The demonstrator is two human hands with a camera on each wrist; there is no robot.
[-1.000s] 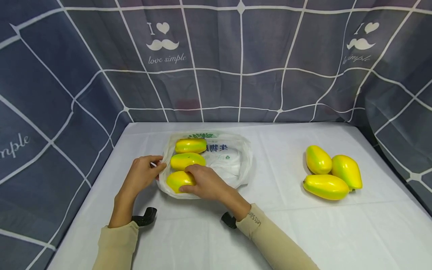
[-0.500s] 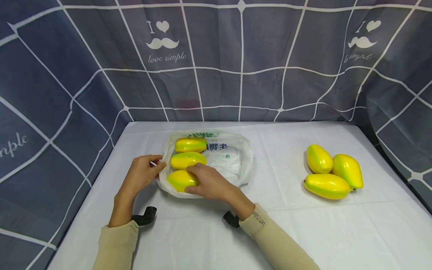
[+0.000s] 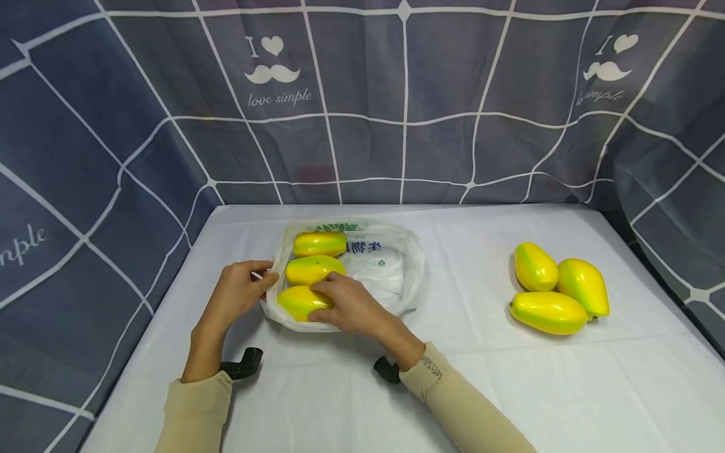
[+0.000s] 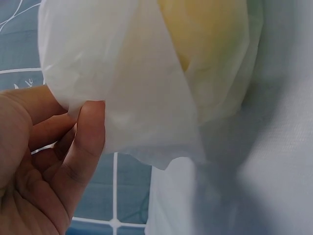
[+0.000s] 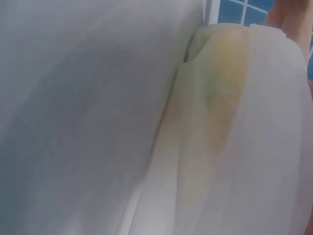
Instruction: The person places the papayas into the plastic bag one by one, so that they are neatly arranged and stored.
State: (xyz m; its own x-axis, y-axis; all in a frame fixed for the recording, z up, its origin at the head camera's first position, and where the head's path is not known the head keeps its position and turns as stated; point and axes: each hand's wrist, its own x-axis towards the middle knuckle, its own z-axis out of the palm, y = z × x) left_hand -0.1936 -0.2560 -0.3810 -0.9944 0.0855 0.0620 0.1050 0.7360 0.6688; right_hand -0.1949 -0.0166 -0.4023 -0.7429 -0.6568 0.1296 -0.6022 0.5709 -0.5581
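A thin white plastic bag (image 3: 391,286) with green leaf print lies opened out on the table. Inside its left part rest three yellow-green mangoes in a column: a far mango (image 3: 320,244), a middle mango (image 3: 313,269) and a near mango (image 3: 300,303). My left hand (image 3: 240,289) pinches the bag's left edge between thumb and fingers; the left wrist view shows the film (image 4: 137,98) caught at the fingertips. My right hand (image 3: 351,305) reaches over the bag's near rim and grips the right end of the near mango. In the right wrist view the bag's side (image 5: 264,122) hides most of that hand.
At the right of the white-clothed table (image 3: 453,390) three more mangoes sit in a cluster: an upright one (image 3: 535,267), one at the right (image 3: 583,286) and one lying in front (image 3: 548,313). A dark grid-patterned curtain (image 3: 362,151) rises behind and along both sides.
The near mango and my right hand have shifted slightly right, then the mango a little back left within the bag. My left hand stays at the bag's edge.
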